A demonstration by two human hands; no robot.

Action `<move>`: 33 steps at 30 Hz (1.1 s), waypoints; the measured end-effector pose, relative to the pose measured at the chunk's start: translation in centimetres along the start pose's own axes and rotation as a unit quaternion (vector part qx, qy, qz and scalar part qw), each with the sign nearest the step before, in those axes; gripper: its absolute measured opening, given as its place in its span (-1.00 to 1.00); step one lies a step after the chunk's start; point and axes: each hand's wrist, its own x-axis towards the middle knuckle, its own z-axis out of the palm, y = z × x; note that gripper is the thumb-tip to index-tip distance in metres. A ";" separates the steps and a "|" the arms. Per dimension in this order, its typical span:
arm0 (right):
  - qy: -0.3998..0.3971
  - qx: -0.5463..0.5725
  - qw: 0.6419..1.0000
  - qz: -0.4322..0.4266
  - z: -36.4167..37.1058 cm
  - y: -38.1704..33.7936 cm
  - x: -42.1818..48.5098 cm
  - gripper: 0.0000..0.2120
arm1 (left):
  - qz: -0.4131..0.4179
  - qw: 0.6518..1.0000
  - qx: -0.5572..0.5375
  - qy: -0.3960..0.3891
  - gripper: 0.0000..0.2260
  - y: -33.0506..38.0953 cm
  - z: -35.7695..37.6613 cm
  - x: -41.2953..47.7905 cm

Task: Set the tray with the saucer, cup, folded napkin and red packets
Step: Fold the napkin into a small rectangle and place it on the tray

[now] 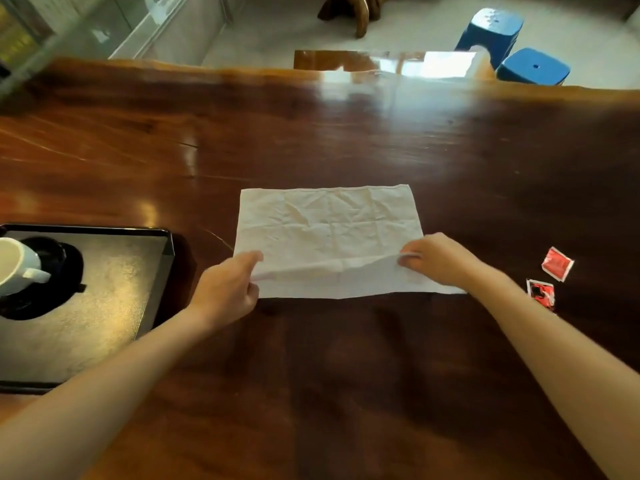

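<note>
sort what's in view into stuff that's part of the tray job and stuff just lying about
Part of the job: tray; dark saucer and white cup, both on the tray; napkin, pinched by the left hand and right hand; two red packets on the table.

Lying about: two blue stools; wooden furniture.

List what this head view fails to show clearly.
- Cup: cut off by the left edge.
- Saucer: partly hidden under the cup.
- Red packets: print too small to read.
- Napkin near corners: covered by left hand and right hand.
</note>
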 end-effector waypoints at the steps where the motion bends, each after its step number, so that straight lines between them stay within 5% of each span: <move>1: -0.010 -0.017 1.000 -0.007 -1.1 -0.2 0.9 -0.74 | -0.009 1.000 -0.008 0.010 -0.61 -0.3 -0.6 1.2; 10: 0.032 -0.063 0.997 0.038 -7.0 1.3 10.8 -0.81 | -0.162 0.970 -0.126 -0.128 -0.79 -6.3 -1.8 14.1; 18: 0.147 -0.039 0.983 0.105 -2.7 3.9 17.4 -0.80 | -0.245 0.939 -0.223 -0.092 -0.84 -11.0 4.8 19.7; 24: 0.264 0.148 0.938 0.171 1.0 7.3 21.0 -0.82 | -0.333 0.904 -0.267 0.022 -0.89 -12.6 8.2 19.8; 33: 0.320 0.107 0.918 0.209 4.1 8.7 21.9 -0.74 | -0.260 0.960 -0.079 0.073 -0.84 -12.8 9.8 19.9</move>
